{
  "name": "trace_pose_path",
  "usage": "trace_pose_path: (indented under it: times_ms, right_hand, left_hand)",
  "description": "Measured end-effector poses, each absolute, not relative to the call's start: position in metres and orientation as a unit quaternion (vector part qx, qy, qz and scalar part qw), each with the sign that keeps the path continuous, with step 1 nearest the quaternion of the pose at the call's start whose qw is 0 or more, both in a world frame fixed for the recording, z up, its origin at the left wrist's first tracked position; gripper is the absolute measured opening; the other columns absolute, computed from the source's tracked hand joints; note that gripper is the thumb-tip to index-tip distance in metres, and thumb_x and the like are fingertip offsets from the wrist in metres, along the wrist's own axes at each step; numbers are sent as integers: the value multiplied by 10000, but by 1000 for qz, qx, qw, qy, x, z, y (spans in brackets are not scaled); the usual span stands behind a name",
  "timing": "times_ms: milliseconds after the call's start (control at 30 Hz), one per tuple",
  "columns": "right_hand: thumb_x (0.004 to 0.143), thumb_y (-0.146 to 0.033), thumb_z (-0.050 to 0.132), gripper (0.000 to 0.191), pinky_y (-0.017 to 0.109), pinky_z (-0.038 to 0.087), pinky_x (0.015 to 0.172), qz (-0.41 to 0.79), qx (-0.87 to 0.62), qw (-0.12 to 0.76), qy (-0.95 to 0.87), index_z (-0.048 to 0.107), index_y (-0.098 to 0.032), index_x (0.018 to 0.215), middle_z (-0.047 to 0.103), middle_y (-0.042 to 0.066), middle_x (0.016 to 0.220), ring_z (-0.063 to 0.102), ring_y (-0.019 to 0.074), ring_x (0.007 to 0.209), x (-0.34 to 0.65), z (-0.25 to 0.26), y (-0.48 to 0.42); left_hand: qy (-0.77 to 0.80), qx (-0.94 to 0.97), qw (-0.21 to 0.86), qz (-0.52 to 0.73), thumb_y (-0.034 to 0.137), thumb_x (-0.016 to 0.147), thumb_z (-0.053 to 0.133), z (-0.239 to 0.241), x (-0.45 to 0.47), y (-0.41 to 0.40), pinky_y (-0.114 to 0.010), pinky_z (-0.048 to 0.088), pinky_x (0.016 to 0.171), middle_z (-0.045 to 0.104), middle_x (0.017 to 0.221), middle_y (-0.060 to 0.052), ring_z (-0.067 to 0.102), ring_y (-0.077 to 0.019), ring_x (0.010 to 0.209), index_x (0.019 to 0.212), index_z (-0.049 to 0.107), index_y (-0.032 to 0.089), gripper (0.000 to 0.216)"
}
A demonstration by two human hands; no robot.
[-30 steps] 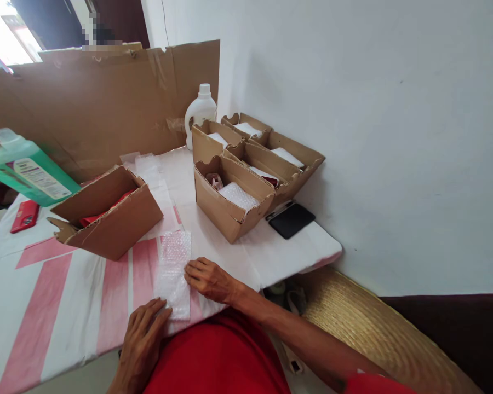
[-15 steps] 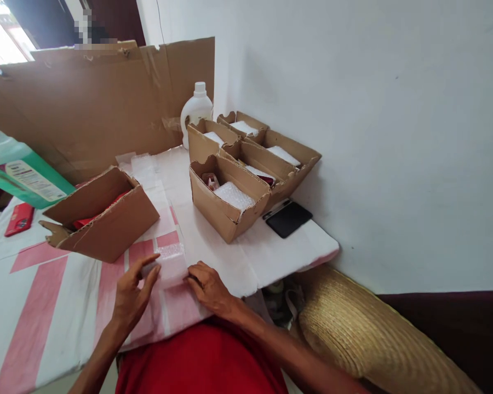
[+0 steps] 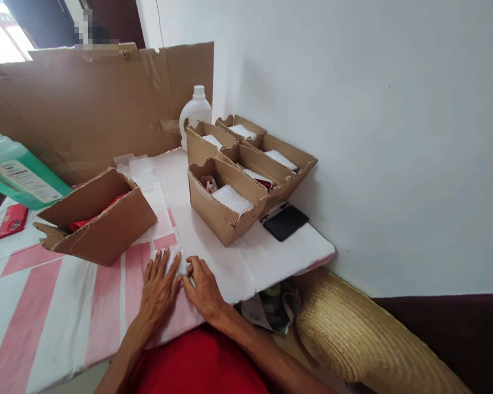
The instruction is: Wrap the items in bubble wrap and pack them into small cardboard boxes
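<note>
A small clear bubble wrap pouch (image 3: pixel 176 261) lies flat near the front edge of the cloth-covered table. Over its left part my left hand (image 3: pixel 159 287) is laid palm down, fingers stretched and slightly spread. My right hand (image 3: pixel 203 287) has its fingers bent, thumb and forefinger closed on the pouch's right edge. Much of the pouch is hidden under the left hand. Just beyond the hands, to the left, stands an open cardboard bin (image 3: pixel 119 232) with something red inside.
Several cardboard bins (image 3: pixel 213 216) holding bubble wrap pouches stand right of centre, beside a black flat case (image 3: pixel 286 221). Behind them is a white bottle (image 3: pixel 197 109). A green jug (image 3: pixel 28 178) and a red phone (image 3: pixel 12 220) are left. A woven mat (image 3: pixel 353 328) lies lower right.
My left hand has moved right and come down flat onto the pouch, from a half-curled pose at its left side. The right hand stays at the pouch's right edge.
</note>
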State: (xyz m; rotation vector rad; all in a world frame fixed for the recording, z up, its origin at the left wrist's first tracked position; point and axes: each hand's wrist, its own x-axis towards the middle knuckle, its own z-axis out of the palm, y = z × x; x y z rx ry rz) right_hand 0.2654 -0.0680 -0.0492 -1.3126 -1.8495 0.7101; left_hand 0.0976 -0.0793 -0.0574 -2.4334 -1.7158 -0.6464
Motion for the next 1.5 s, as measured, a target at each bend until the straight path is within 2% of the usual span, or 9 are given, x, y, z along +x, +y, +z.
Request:
trace_pose_path:
  times_ms: [133, 267, 400, 533, 800, 1000, 1200, 1300, 1500]
  right_hand:
    - [922, -157, 512, 559, 492, 405, 1134, 162, -460, 355, -797, 435, -119, 1475, 516, 190, 1466, 460, 306, 1360, 259, -48, -58]
    - [996, -288, 539, 511, 525, 335, 1175, 173, -436, 282, -837, 464, -126, 1475, 476, 181, 1538, 383, 317, 1450, 257, -57, -38]
    - [1021, -271, 514, 287, 419, 402, 1093, 216, -437, 238, -840, 623, -177, 1269, 628, 116, 1363, 525, 256, 1286, 263, -45, -16]
    - [920, -120, 543, 244, 364, 418, 974, 243, -448, 145, -848, 647, -183, 1132, 650, 105, 1203, 546, 257, 1153, 259, -17, 2]
    - [714, -268, 700, 159, 246, 333, 598, 412, -451, 27, -791, 594, -167, 776, 529, -26, 721, 478, 140, 665, 275, 7, 25]
    - [779, -467, 687, 321, 207, 304, 577, 635, -309, 190, -681, 632, -190, 931, 567, -24, 817, 431, 99, 670, 277, 90, 35]
    - [779, -416, 725, 300, 216, 370, 544, 485, -301, 281, -772, 563, -193, 897, 539, -55, 705, 489, 105, 609, 190, 174, 98]
    - [781, -311, 731, 354, 213, 391, 577, 287, -358, 196, -867, 573, -186, 1071, 627, -32, 798, 569, 126, 689, 147, 180, 129]
    - [690, -283, 809, 230, 241, 419, 607, 178, -345, 22, -921, 712, -184, 874, 712, 19, 804, 665, 211, 789, 107, 160, 148]
  left_hand:
    - [-555, -804, 61, -205, 223, 987, 434, -82, 95, -79, -555, 253, 1219, 387, 1615, -145, 249, -305, 1542, 1527, 423, 229, 539]
    - [-539, -810, 90, -213, 238, 971, 454, -81, 91, -79, -541, 279, 1199, 442, 1573, -175, 251, -303, 1538, 1518, 424, 170, 552]
    - [-513, -827, 90, -210, 440, 899, 609, -63, 87, -92, -538, 333, 1146, 446, 1556, -199, 321, -344, 1491, 1482, 456, 167, 662]
    - [-503, -811, 134, -267, 218, 960, 501, -54, 82, -106, -414, 324, 1122, 671, 1280, -87, 544, -228, 1278, 1183, 659, 241, 274]
    - [-436, -804, 210, -345, 133, 1021, 342, -17, 79, -102, -343, 356, 1056, 729, 966, -35, 627, -166, 1055, 1010, 676, 196, 340]
    - [-377, -809, 305, -332, 65, 976, 428, 87, 43, -78, -394, 353, 1106, 756, 1100, -71, 628, -205, 1155, 1151, 676, 144, 314]
    - [-463, -768, 372, -240, 170, 973, 527, 166, -28, -29, -450, 371, 1012, 751, 1121, -71, 629, -276, 1145, 1095, 682, 184, 197]
    - [-555, -777, 265, -134, 215, 967, 529, 171, -51, -6, -450, 388, 954, 745, 1057, -76, 641, -284, 1060, 1016, 704, 199, 183]
    - [-630, -770, 102, -4, 142, 895, 533, 159, -57, 28, -440, 423, 896, 732, 1001, -128, 657, -305, 1007, 933, 716, 180, 191]
